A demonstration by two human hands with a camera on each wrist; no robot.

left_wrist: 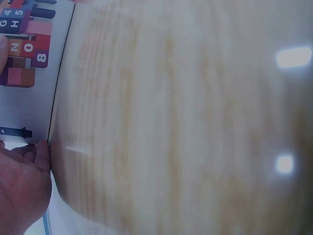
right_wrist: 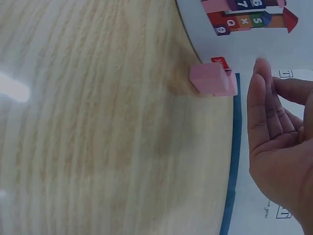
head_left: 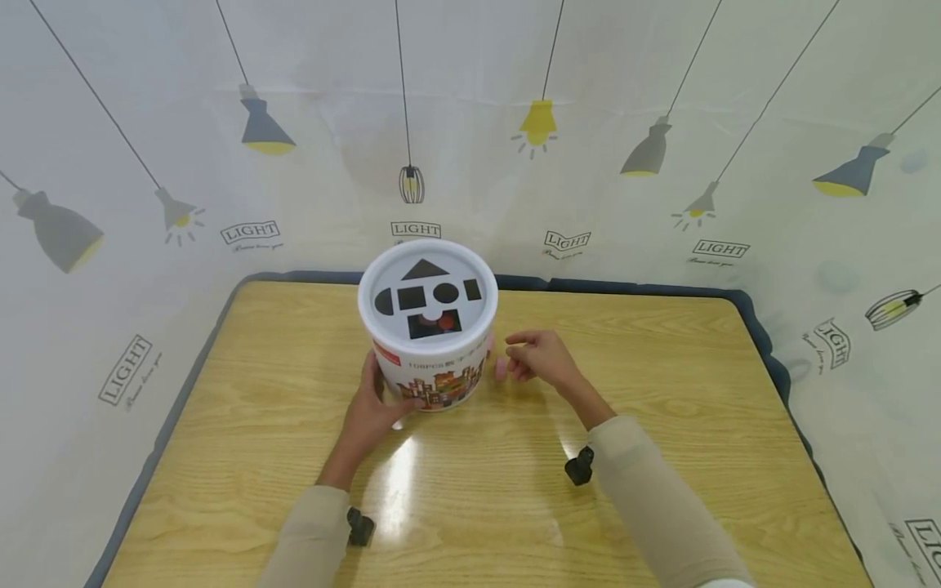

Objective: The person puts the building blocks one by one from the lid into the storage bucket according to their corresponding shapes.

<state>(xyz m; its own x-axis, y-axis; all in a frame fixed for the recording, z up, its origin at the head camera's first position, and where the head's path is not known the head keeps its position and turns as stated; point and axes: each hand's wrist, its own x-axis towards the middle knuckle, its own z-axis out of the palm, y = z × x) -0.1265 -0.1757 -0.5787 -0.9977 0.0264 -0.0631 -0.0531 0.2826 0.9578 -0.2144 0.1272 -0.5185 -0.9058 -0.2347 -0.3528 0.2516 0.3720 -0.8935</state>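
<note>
A white round tub with a printed band of coloured blocks stands upright near the middle of the wooden table, a little toward its far edge. Its flat white lid has dark cut-outs: a triangle, a half-round, a square, a circle, a small rectangle and a larger opening at the front.

The left hand rests against the tub's near left side, thumb and fingers curved round the wall, holding it; the left wrist view shows the palm pressed to the tub at its base.

A small pink block lies on the table touching the foot of the tub on its right side. The right hand hovers just beside it, fingers loosely bent and apart, holding nothing.

Behind the table hangs a pale curtain printed with lamps.
</note>
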